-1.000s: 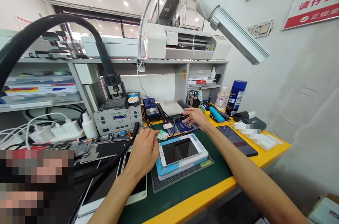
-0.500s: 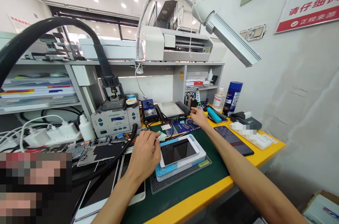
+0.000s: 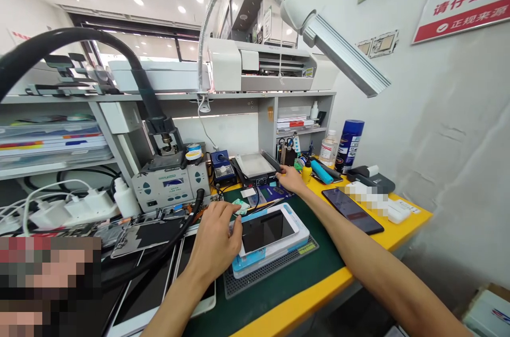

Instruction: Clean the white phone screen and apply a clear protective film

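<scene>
A white phone (image 3: 268, 230) with a dark screen lies face up on a white and blue box (image 3: 274, 260), which rests on a grey perforated mat (image 3: 271, 278). At the phone's left end is my left hand (image 3: 217, 238), its fingers bent and its thumb apart by the phone's edge; nothing shows held in it. Farther back, my right hand (image 3: 291, 179) is closed around the near end of a long dark tool (image 3: 271, 160). The tool points up and left beside a flat-topped heating plate (image 3: 252, 165). Its exact kind is unclear.
A grey control station (image 3: 173, 186) stands behind my left hand. To the right are a dark phone (image 3: 353, 211), a blue spray can (image 3: 349, 146), a clear bottle (image 3: 329, 149) and a yellow bottle (image 3: 306, 172). A lamp (image 3: 346, 55) hangs above. More screens (image 3: 145, 284) lie at left.
My right hand has moved slightly left and taken hold of the long dark tool beside the heating plate. My left hand stays by the phone. The view has shifted slightly.
</scene>
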The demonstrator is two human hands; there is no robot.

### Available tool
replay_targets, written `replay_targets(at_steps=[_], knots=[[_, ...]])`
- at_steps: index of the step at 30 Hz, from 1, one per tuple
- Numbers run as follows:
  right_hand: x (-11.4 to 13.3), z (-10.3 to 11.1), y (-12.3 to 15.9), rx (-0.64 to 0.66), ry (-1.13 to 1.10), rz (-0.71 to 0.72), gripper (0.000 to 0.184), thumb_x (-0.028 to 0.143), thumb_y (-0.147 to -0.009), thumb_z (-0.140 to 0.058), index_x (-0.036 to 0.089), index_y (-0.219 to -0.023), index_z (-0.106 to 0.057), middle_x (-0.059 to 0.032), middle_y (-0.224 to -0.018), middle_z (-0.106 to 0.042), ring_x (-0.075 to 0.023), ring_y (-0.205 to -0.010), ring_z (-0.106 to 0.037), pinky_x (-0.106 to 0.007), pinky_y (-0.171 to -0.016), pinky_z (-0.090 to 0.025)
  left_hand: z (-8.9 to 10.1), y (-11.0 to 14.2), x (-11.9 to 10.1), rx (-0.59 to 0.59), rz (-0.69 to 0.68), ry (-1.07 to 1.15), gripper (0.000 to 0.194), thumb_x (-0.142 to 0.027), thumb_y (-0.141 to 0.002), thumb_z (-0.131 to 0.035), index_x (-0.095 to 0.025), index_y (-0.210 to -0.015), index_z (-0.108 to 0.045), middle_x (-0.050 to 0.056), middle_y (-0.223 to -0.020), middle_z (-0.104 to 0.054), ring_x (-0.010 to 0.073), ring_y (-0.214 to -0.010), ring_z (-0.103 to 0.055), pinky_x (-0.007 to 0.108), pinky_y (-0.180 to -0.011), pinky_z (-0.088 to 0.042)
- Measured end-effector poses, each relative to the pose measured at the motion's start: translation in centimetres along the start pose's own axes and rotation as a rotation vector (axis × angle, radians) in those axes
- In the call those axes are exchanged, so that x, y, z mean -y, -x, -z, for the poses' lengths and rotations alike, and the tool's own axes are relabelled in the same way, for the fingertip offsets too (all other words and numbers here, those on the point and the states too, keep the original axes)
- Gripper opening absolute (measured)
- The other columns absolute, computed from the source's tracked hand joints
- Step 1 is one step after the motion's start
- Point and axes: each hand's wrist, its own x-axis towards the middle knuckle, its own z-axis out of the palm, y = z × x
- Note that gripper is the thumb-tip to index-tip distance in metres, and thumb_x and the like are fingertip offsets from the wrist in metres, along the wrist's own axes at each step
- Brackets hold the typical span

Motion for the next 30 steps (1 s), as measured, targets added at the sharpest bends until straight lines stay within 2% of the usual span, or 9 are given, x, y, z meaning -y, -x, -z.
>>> replay_targets(at_steps=[5, 12, 19, 26, 30], knots=[[0.2, -0.6, 0.2, -0.012, 0.02, 0.005, 0.03, 0.033, -0.096, -0.058, 0.017, -0.122, -0.06, -0.0101, -0.124, -0.06, -0.0227, -0.105, -0.062, -0.043, -0.089, -0.054, -0.2, 0.0, 0.1, -0.002, -0.015, 0.0, 0.018, -0.023, -0.095, -0.045, -0.02, -0.107, -0.058, 0.01, -0.101, -0.061, 0.0281, -0.1, -0.054, 0.045, -0.084, -0.046], [0.0, 0.1, 0.4, 0.027, -0.066, 0.031, 0.028, 0.032, -0.095, -0.06, 0.016, -0.119, -0.062, -0.0093, -0.121, -0.062, -0.024, -0.108, -0.061, -0.045, -0.092, -0.051, -0.1, -0.1, -0.2, 0.012, -0.006, 0.001, 0.017, -0.024, -0.095, -0.046, -0.02, -0.106, -0.058, 0.01, -0.102, -0.061, 0.0279, -0.101, -0.054, 0.045, -0.084, -0.046], [-0.4, -0.1, -0.2, 0.08, -0.146, 0.062, 0.035, 0.031, -0.092, -0.063, 0.016, -0.124, -0.059, -0.0108, -0.135, -0.054, -0.0291, -0.121, -0.054, -0.051, -0.099, -0.046, 0.1, 0.0, -0.5, 0.032, 0.021, 0.012, 0.019, -0.026, -0.095, -0.045, -0.021, -0.106, -0.06, 0.011, -0.103, -0.061, 0.0289, -0.101, -0.054, 0.042, -0.078, -0.05], [-0.5, 0.1, -0.4, 0.109, -0.2, 0.085, 0.034, 0.032, -0.094, -0.061, 0.016, -0.124, -0.059, -0.0106, -0.133, -0.056, -0.0276, -0.117, -0.057, -0.05, -0.097, -0.048, 0.1, 0.0, -0.3, 0.024, 0.007, 0.004, 0.019, -0.025, -0.095, -0.045, -0.02, -0.106, -0.06, 0.011, -0.101, -0.061, 0.0285, -0.101, -0.055, 0.043, -0.079, -0.05], [-0.4, 0.4, -0.5, 0.091, -0.23, 0.067, 0.034, 0.027, -0.092, -0.061, 0.017, -0.125, -0.06, -0.0114, -0.138, -0.053, -0.0294, -0.125, -0.051, -0.051, -0.103, -0.042, 0.2, 0.0, -0.4, -0.001, -0.006, 0.003, 0.018, -0.024, -0.094, -0.047, -0.021, -0.104, -0.061, 0.01, -0.1, -0.062, 0.0284, -0.1, -0.056, 0.043, -0.08, -0.049]])
